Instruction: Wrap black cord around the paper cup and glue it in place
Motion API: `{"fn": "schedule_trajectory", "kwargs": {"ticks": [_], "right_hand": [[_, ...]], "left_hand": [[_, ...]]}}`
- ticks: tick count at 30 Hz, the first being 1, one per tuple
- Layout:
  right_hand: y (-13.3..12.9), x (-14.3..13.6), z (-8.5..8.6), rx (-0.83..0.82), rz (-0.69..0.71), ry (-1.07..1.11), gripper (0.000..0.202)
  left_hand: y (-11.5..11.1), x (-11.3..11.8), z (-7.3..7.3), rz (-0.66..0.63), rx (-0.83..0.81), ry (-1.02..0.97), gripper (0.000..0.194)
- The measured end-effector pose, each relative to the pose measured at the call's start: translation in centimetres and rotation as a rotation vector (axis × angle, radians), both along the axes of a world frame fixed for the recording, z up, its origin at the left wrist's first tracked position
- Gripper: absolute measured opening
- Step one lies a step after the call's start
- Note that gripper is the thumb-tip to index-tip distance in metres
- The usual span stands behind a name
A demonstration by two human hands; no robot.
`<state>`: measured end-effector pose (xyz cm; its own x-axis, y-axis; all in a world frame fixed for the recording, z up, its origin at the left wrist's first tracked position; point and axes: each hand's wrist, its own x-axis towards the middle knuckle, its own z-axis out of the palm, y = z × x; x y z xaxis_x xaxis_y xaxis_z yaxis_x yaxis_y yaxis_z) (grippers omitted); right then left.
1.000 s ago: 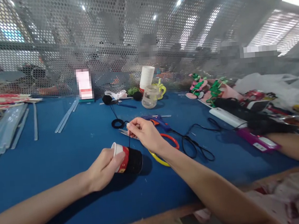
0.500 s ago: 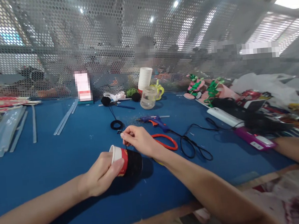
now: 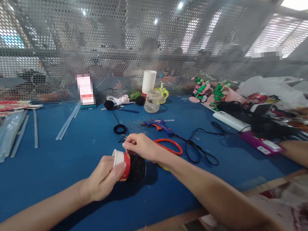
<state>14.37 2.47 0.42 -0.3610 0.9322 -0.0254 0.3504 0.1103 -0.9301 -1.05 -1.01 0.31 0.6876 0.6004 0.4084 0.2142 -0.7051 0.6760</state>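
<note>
My left hand [image 3: 104,178] grips a paper cup [image 3: 125,164] lying on its side, fingers inside the white mouth and thumb on the red band. Black yarn is wound round the cup's base half. Right at the winding, my right hand [image 3: 142,146] pinches black yarn between thumb and fingertips; the pinched bit is mostly hidden. A loose coil of black yarn [image 3: 120,129] lies just beyond, with a strand leading back to a black yarn ball [image 3: 109,104]. Past my right hand rests a blue glue gun [image 3: 158,124] with an orange trigger.
A red ring [image 3: 172,146] lies beside my right forearm. The glue gun's cord runs to a purple and white power strip [image 3: 261,143]. Glue sticks [image 3: 7,136] lie left. A clear jar [image 3: 152,103] and stacked paper cups [image 3: 149,81] stand behind. Another person's arm [image 3: 303,153] reaches in at right.
My right hand has come down slightly toward the cup, and the yarn between them is shorter. My left hand and the cup have barely shifted.
</note>
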Motion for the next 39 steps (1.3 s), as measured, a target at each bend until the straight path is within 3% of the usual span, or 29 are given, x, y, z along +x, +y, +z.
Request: {"fn": "schedule_trajectory", "kwargs": {"ticks": [11,14,22,29,34,39], "right_hand": [[0.1,0.0,-0.2,0.007,0.038,-0.061,0.011],[0.2,0.0,-0.2,0.035,0.024,-0.065,0.010],[0.4,-0.1,-0.1,0.125,-0.001,-0.046,0.009],[0.5,-0.1,-0.2,0.141,-0.023,-0.021,0.018],[0.7,0.8,0.6,0.061,0.027,0.046,0.041],[0.1,2.6,2.2,-0.023,0.240,0.024,0.041]], "left_hand": [[0.3,-0.2,0.0,-0.059,0.052,-0.005,0.033],[0.6,-0.3,-0.2,-0.083,0.162,-0.005,0.031],[0.9,-0.5,-0.4,0.001,0.393,0.059,0.026],[1.4,-0.5,-0.3,-0.053,0.529,0.106,0.023],[2.1,-0.9,-0.4,0.016,0.461,0.104,0.021],[2.2,-1.2,-0.3,0.087,0.316,0.086,0.028]]}}
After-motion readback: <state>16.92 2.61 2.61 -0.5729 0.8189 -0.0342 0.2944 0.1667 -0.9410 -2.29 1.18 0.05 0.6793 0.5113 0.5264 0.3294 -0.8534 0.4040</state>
